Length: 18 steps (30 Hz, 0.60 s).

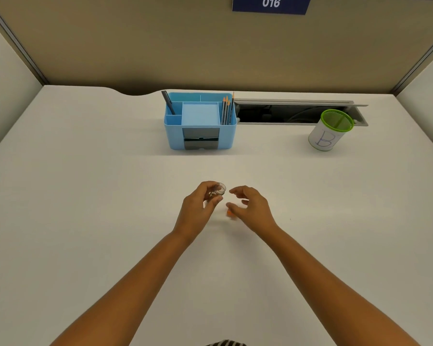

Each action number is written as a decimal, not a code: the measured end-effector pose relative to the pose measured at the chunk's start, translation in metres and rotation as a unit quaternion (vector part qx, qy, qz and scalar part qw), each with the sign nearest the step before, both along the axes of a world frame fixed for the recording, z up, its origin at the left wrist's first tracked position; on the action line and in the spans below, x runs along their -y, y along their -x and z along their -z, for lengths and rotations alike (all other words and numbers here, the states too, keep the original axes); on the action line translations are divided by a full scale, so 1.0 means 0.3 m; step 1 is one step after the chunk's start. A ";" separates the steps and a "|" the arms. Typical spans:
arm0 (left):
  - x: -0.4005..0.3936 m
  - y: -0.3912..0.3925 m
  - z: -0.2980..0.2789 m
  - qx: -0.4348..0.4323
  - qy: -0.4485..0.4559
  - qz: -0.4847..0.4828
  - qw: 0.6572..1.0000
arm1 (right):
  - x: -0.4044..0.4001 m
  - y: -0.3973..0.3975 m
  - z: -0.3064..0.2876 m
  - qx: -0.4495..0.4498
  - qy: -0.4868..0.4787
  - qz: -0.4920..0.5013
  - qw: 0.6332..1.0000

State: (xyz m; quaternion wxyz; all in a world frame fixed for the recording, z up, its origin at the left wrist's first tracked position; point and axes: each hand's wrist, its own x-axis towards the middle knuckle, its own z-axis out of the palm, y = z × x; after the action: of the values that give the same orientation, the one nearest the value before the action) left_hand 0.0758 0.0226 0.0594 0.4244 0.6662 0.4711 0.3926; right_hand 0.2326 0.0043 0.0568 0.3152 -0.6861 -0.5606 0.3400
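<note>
Head view: the left hand gripped a small clear jar in curled fingers near the desk centre, while the right hand, at its 3 o'clock, hovered with fingers apart and loosely bent over a blurred orange piece. For a clean step, the jar was probably best held steady while thumb and forefinger pinched the orange piece squarely; a blue organizer stood at 12 o'clock.

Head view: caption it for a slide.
Left hand grips a small clear container; right hand hovers open beside it.

The white desk bears a blue organizer and a green-rimmed cup — well apart.
</note>
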 end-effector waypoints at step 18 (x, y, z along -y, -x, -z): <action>-0.066 -0.168 -0.028 -0.063 0.013 0.067 0.996 | -0.029 -0.008 -0.081 -0.769 0.141 0.180 0.597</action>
State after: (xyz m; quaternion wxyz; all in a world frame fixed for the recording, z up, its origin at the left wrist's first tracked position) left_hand 0.1262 0.0423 0.0678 0.4279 0.7143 0.4560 0.3141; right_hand 0.2349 0.0132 0.0811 0.5836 -0.2935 0.0798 0.7529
